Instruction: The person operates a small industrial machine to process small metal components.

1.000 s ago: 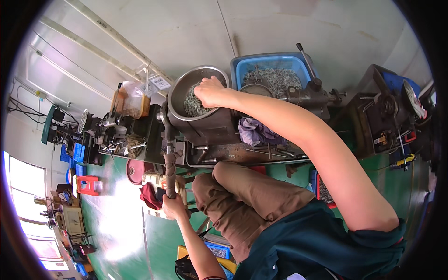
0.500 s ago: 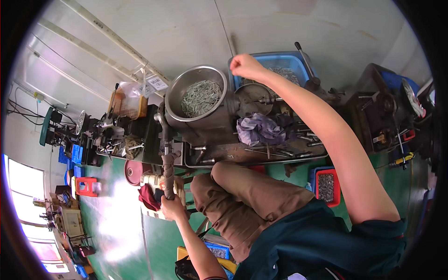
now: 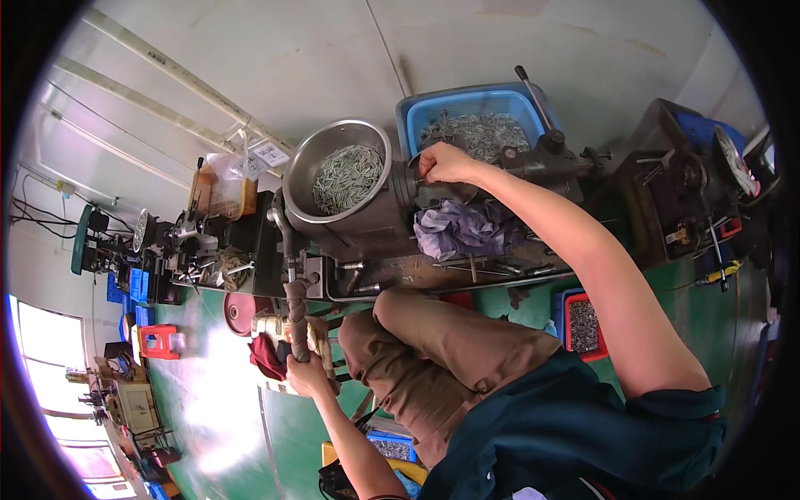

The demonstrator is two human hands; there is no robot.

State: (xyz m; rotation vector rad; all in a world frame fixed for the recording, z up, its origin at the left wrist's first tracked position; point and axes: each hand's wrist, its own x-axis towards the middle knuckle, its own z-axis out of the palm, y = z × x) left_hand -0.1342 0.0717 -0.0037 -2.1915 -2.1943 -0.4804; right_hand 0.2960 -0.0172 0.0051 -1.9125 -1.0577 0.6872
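Observation:
My left hand (image 3: 309, 375) is closed round the lower end of a cloth-wrapped lever (image 3: 297, 317), which hangs from the left side of a dark bench machine (image 3: 375, 223). My right hand (image 3: 447, 163) is at the machine's right end, between a steel bowl and the tailstock-like part (image 3: 550, 154). Its fingers are pinched together, and whatever lies between them is hidden. On top of the machine sits the steel bowl (image 3: 293, 158), holding many small metal pins (image 3: 348, 177). Just below my right hand lies a crumpled purple-grey rag (image 3: 462, 231).
A blue basket (image 3: 404, 112) of small metal parts stands behind the machine. Several tools lie in the metal tray (image 3: 408, 287) before my knees. Beneath are a red bin (image 3: 586, 327) of metal bits and a stool (image 3: 317, 333). More machines flank me.
My right hand has come down from above the blue basket's left edge to the machine's right end. My left hand stays on the wrapped lever. The whole view has shifted slightly.

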